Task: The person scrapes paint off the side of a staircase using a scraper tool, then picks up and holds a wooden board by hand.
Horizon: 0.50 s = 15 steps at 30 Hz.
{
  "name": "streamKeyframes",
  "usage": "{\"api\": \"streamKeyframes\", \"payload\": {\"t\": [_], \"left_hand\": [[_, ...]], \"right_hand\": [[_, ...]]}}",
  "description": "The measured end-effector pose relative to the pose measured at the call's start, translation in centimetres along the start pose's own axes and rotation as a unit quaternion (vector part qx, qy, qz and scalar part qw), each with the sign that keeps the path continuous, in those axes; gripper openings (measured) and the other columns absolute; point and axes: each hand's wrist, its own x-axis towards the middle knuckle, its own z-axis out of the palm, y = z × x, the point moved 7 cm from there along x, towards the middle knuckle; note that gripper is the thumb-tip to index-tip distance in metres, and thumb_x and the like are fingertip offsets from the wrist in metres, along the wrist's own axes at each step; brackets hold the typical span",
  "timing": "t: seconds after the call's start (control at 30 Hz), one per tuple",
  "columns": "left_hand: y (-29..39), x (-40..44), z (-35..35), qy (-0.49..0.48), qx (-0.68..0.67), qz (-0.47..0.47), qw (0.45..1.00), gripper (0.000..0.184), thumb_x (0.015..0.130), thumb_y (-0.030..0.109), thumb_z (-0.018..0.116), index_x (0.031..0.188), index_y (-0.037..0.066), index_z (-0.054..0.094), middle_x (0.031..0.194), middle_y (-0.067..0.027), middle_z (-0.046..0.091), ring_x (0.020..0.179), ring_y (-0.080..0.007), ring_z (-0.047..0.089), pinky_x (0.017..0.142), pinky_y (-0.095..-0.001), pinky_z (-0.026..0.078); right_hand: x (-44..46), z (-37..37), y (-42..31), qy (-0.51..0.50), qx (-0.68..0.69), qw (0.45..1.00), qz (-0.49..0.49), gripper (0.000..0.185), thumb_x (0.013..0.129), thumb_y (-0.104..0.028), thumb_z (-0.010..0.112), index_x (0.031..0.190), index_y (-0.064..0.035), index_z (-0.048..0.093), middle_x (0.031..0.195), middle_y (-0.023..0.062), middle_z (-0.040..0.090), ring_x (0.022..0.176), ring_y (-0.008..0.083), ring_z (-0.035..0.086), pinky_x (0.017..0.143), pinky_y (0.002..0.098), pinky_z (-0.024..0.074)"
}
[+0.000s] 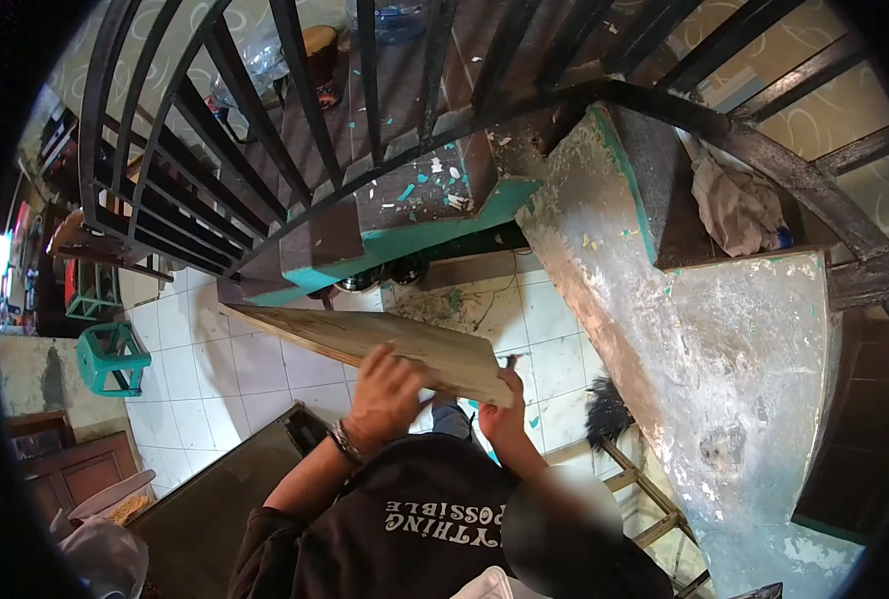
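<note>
A long wooden board [420,344] is tilted in front of my body, its far end reaching left toward the stair edge. My right hand [505,409] grips the board's right end, thumb up at the corner. My left hand [387,391], with a bracelet at the wrist, is at the board's near edge. Its fingers are spread and slightly blurred over the wood; how firmly they touch I cannot tell.
Stair steps [415,225] with turquoise edges and paint flakes are ahead, behind a dark railing [395,155]. A scraped sloping surface [734,349] is at right, with a crumpled bag [734,205]. A wooden ladder [654,499], a green stool [113,357] and a dark cabinet [230,489] stand around.
</note>
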Motion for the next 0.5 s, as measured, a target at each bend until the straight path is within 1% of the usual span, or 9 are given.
{"api": "streamKeyframes", "payload": {"t": [0.03, 0.1, 0.17, 0.2, 0.3, 0.33, 0.37, 0.47, 0.5], "left_hand": [[-0.6, -0.3, -0.5, -0.003, -0.001, 0.0, 1.0, 0.045, 0.063, 0.027, 0.082, 0.099, 0.012, 0.059, 0.106, -0.0072, 0.061, 0.103, -0.0278, 0.056, 0.102, -0.0458, 0.037], [-2.9, -0.2, -2.7, 0.052, 0.014, -0.041, 0.998, 0.036, 0.067, 0.021, 0.079, 0.095, 0.011, 0.058, 0.094, -0.0063, 0.059, 0.09, -0.0278, 0.055, 0.085, -0.0432, 0.042], [-4.2, -0.1, -4.3, 0.058, 0.019, -0.055, 0.997, 0.035, 0.068, 0.021, 0.079, 0.094, 0.011, 0.058, 0.091, -0.0059, 0.058, 0.088, -0.028, 0.055, 0.082, -0.043, 0.041], [-4.8, -0.2, -5.1, 0.064, 0.022, -0.068, 0.995, 0.034, 0.068, 0.02, 0.079, 0.094, 0.011, 0.058, 0.088, -0.0054, 0.057, 0.086, -0.0281, 0.055, 0.079, -0.0427, 0.04], [-6.3, -0.8, -6.8, 0.088, 0.046, -0.068, 0.993, 0.034, 0.068, 0.02, 0.079, 0.093, 0.01, 0.058, 0.086, -0.0053, 0.055, 0.082, -0.0288, 0.053, 0.077, -0.0422, 0.04], [-6.9, -1.1, -7.2, 0.084, 0.042, -0.08, 0.992, 0.034, 0.069, 0.018, 0.078, 0.095, 0.01, 0.058, 0.085, -0.0061, 0.054, 0.083, -0.0294, 0.053, 0.077, -0.0419, 0.04], [-7.3, -1.5, -7.5, 0.084, 0.04, -0.078, 0.993, 0.034, 0.069, 0.018, 0.078, 0.095, 0.01, 0.058, 0.085, -0.0061, 0.054, 0.083, -0.0294, 0.053, 0.077, -0.0419, 0.04], [-8.6, -2.5, -8.9, 0.11, 0.066, -0.086, 0.988, 0.034, 0.07, 0.016, 0.077, 0.1, 0.008, 0.061, 0.085, -0.008, 0.055, 0.082, -0.0302, 0.053, 0.077, -0.0423, 0.04], [-8.8, -2.8, -9.2, 0.109, 0.064, -0.082, 0.989, 0.034, 0.07, 0.016, 0.077, 0.1, 0.008, 0.061, 0.085, -0.008, 0.055, 0.082, -0.0302, 0.053, 0.077, -0.0423, 0.04]], "right_hand": [[-0.7, 1.2, 0.4, -0.024, -0.043, 0.999, -0.004, 0.012, 0.095, -0.021, 0.057, 0.102, -0.0114, 0.059, 0.089, 0.0008, 0.061, 0.08, 0.0125, 0.061, 0.071, 0.0274, 0.0504], [-2.8, 4.9, 0.0, -0.028, -0.027, 0.998, 0.046, 0.019, 0.096, -0.019, 0.054, 0.114, -0.0142, 0.056, 0.089, 0.0012, 0.057, 0.076, 0.0117, 0.057, 0.066, 0.0278, 0.0487], [-2.1, 3.6, 0.6, -0.025, 0.009, 0.996, 0.087, 0.027, 0.097, -0.018, 0.053, 0.124, -0.0173, 0.052, 0.088, 0.0031, 0.057, 0.074, 0.0117, 0.056, 0.065, 0.0288, 0.0483], [-2.0, 3.0, 0.4, -0.015, -0.006, 0.997, 0.08, 0.034, 0.096, -0.016, 0.053, 0.13, -0.0187, 0.048, 0.09, 0.0044, 0.056, 0.075, 0.0119, 0.056, 0.065, 0.0292, 0.0484], [-2.3, 0.1, -0.6, 0.034, -0.039, 0.995, 0.082, 0.039, 0.094, -0.008, 0.053, 0.131, -0.0181, 0.045, 0.095, 0.0062, 0.056, 0.076, 0.0133, 0.056, 0.068, 0.0318, 0.0488], [-1.6, -1.6, -0.1, -0.02, -0.002, 0.993, 0.117, 0.041, 0.089, -0.005, 0.053, 0.128, -0.0158, 0.044, 0.097, 0.007, 0.055, 0.076, 0.0147, 0.056, 0.068, 0.0328, 0.049], [-1.8, -2.8, -0.1, -0.02, -0.002, 0.993, 0.114, 0.041, 0.089, -0.005, 0.053, 0.128, -0.0158, 0.044, 0.097, 0.007, 0.055, 0.076, 0.0147, 0.056, 0.068, 0.0328, 0.049], [-3.2, -6.1, 1.0, 0.012, -0.187, 0.97, 0.156, 0.039, 0.082, -0.001, 0.049, 0.12, -0.0119, 0.047, 0.1, 0.0074, 0.054, 0.077, 0.0169, 0.055, 0.066, 0.0339, 0.0495], [-3.8, -6.5, 1.0, -0.009, -0.244, 0.959, 0.146, 0.031, 0.085, -0.008, 0.053, 0.115, -0.0099, 0.049, 0.101, 0.0075, 0.053, 0.076, 0.0165, 0.055, 0.062, 0.0328, 0.0492]]}}
